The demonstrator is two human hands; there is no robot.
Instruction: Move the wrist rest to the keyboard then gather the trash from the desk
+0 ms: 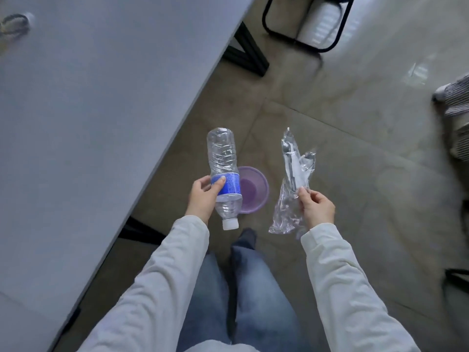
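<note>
My left hand point(203, 196) grips an empty clear plastic bottle point(223, 171) by its blue label, cap end pointing down toward me. My right hand point(317, 207) pinches a crumpled clear plastic wrapper point(291, 184) that hangs above the floor. Both hands are held out past the desk edge, over the tiled floor. A small purple bin point(256, 191) stands on the floor directly below and behind the bottle, partly hidden by it. The wrist rest and keyboard are out of view.
The grey desk point(101, 123) fills the left side, with a small dark looped item point(14, 24) at its far left. Black desk legs point(248, 54) and a black chair frame point(307, 24) stand beyond. Another person's shoe point(451, 97) is at the right edge.
</note>
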